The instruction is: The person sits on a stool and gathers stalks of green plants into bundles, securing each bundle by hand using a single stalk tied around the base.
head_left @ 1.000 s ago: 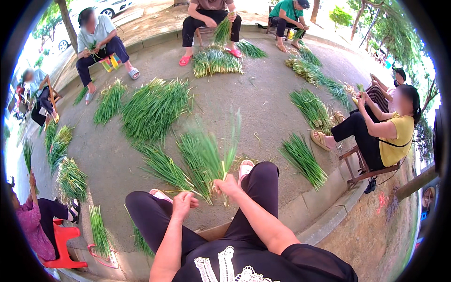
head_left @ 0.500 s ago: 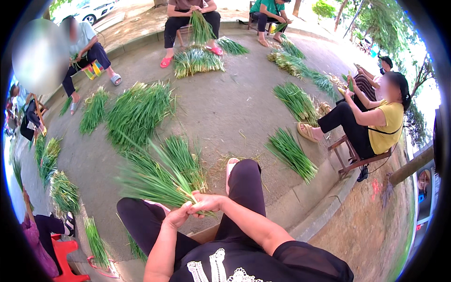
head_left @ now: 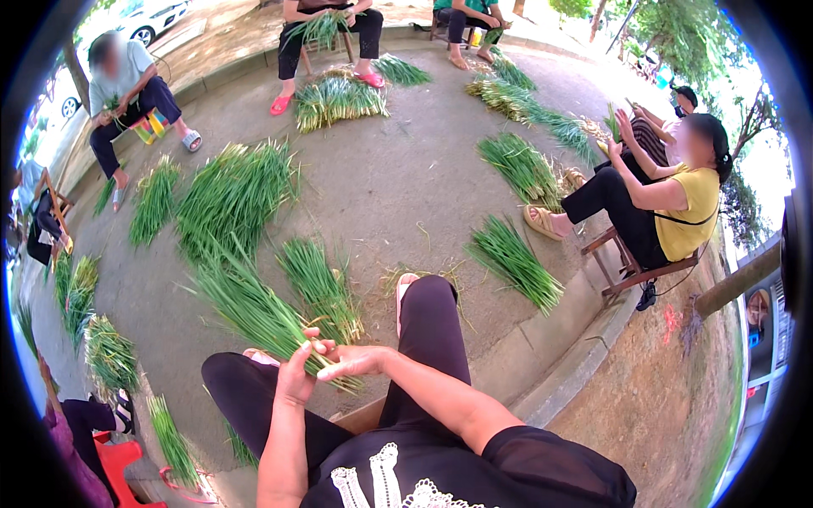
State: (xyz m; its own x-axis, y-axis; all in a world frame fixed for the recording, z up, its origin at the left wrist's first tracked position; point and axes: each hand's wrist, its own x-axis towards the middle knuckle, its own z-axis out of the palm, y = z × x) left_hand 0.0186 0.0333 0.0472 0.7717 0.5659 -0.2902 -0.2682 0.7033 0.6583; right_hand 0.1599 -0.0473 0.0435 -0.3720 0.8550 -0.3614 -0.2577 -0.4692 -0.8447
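Note:
Over my lap I hold a bunch of chives (head_left: 246,306), long green leaves with pale cut ends. Its leaves stretch away to the far left, and the pale ends stick out below my fingers. My left hand (head_left: 296,376) is closed around the lower stalks, its thumb and fingertips showing. From the right, my right hand (head_left: 356,361) grips the same stalks close to their ends; some of its fingers are hidden. Just beyond the hands, another pile of chives (head_left: 319,284) lies on the ground, partly next to the held leaves.
A large heap of chives (head_left: 241,195) lies ahead left; a smaller pile (head_left: 515,261) lies right. A person in yellow (head_left: 690,203) sits on a wooden chair (head_left: 622,264) at the right. More seated people handle greens around the ring. A red stool (head_left: 123,466) stands lower left, a curb (head_left: 584,360) right.
The fanned, blurred leaves have come together into a tighter bunch. My hands have shifted slightly left and my right fingers have loosened a little. The whole view has moved slightly.

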